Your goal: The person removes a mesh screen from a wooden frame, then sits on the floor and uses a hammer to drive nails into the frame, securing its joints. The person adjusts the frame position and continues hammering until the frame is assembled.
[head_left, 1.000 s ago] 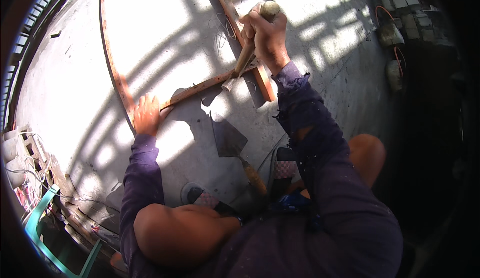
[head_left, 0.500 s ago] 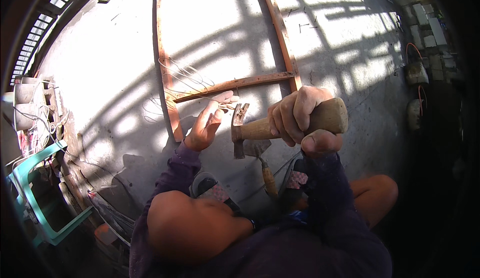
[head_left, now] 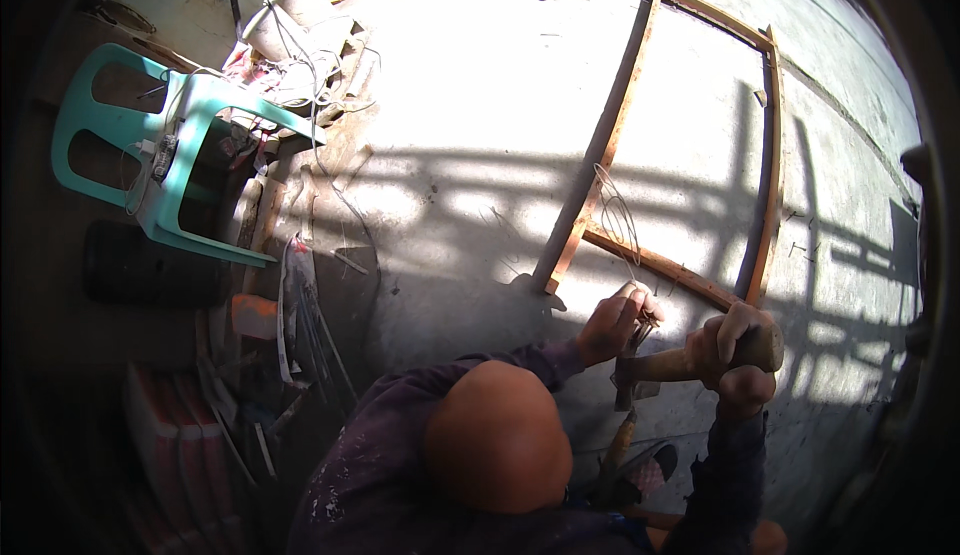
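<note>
My right hand [head_left: 735,353] is wrapped round the thick wooden handle of a claw hammer [head_left: 662,365]. The hammer lies level, its metal head toward my left hand. Beside the claw, the fingers of my left hand [head_left: 612,323] are drawn together; small brown slivers, perhaps nails, show at the fingertips, too small to make out. A thin looped wire [head_left: 618,220] runs from the wooden frame [head_left: 625,105] down to near these fingers. Under the hammer lies a trowel with a wooden handle [head_left: 618,443], its blade partly hidden by the hammer head.
The frame lies on the concrete floor [head_left: 450,85] ahead, nails sticking up from its near crossbar [head_left: 665,267]. At left, a turquoise plastic chair [head_left: 185,155] lies tipped near pale pots [head_left: 285,20], cables and scrap. My bent knee [head_left: 498,440] is close below my hands.
My view has swung left, bringing the chair and clutter further in. The left fingers, spread before, are now drawn together by the claw. The right hand keeps its grip on the hammer.
</note>
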`<state>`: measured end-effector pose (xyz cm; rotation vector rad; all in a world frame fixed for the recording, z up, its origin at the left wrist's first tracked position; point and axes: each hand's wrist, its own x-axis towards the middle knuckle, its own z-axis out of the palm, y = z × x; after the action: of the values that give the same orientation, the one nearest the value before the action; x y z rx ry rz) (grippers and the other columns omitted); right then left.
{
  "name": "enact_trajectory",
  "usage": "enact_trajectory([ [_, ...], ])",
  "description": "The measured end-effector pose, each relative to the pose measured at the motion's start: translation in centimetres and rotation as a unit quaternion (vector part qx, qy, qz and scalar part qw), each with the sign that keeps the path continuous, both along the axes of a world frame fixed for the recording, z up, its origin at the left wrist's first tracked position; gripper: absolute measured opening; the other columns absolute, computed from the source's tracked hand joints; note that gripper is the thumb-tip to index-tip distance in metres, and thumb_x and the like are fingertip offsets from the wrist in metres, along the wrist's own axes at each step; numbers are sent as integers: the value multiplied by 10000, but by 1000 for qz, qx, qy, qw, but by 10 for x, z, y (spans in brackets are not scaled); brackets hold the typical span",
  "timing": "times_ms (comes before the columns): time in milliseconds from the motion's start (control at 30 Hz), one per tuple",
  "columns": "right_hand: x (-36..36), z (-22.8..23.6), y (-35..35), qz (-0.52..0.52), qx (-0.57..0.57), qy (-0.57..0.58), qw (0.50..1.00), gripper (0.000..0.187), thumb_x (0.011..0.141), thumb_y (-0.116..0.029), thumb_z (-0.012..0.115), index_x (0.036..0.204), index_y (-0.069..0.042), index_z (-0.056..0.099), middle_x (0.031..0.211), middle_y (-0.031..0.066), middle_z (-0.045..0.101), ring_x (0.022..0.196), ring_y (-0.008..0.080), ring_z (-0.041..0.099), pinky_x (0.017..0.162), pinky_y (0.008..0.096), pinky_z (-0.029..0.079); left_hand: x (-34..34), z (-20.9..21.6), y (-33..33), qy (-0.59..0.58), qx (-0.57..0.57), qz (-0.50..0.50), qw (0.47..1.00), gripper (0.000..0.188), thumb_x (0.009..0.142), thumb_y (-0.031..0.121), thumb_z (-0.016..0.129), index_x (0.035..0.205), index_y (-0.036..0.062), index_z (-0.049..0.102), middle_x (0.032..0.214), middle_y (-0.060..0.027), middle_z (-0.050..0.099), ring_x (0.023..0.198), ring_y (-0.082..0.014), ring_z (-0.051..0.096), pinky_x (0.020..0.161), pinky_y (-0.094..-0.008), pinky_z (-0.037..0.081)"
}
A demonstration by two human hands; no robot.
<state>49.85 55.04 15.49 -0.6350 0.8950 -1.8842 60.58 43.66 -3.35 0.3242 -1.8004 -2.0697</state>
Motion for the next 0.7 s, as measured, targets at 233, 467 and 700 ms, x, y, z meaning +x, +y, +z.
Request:
enact_trajectory([
  [233,-15,11,16,31,150,83,985,272,539,-105,811,712,0,630,648,88,618,539,192,581,559,302,468,-1,21,-29,32,6,-198,980,350,1116,298,340,1085,15,544,984,-99,701,908,-203,639,908,-361,501],
  [467,-3,19,14,298,128,137,936,239,627,-104,836,745,-18,646,692,58,632,608,171,604,574,302,460,8,35,-23,4,4,-304,952,226,1075,155,461,1133,8,622,1108,-115,682,1095,-243,659,996,-376,487],
  [700,21,6,9,279,218,147,924,217,647,-124,787,753,-14,634,731,33,631,682,128,600,616,289,470,14,33,-63,-22,52,-117,992,230,1089,220,394,1074,40,535,1021,-110,702,978,-176,663,876,-351,532],
])
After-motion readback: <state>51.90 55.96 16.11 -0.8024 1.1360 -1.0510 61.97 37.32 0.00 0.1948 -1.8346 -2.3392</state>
